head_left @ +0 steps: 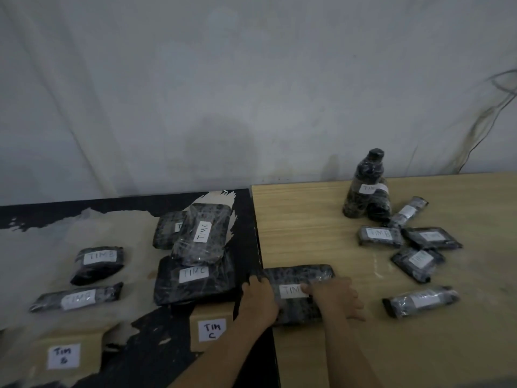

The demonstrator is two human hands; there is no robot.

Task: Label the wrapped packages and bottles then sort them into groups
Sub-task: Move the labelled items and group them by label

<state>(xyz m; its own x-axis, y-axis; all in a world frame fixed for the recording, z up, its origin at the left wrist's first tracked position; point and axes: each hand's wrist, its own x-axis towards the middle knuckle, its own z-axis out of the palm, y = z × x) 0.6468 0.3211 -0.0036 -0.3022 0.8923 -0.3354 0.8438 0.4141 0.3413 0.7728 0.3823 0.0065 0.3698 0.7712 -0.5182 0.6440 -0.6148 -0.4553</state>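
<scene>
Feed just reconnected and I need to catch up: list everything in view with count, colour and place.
TIM B packages: two, black wrap, white labels, far left of worn dark table.
TIM C packages: three, black, stacked mid-left by the seam.
Marker cards: two, white, reading TIM B and TIM C, near edge.
Held package: one, black, on light wooden table at the seam.
Bottles: apparently two, black-wrapped, standing at the back right.
Loose packages: five, black, right.
Left hand, right hand: both on the held package.

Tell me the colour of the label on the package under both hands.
White, with dark handwritten letters, on the black wrapped package; the head view shows it.
</scene>
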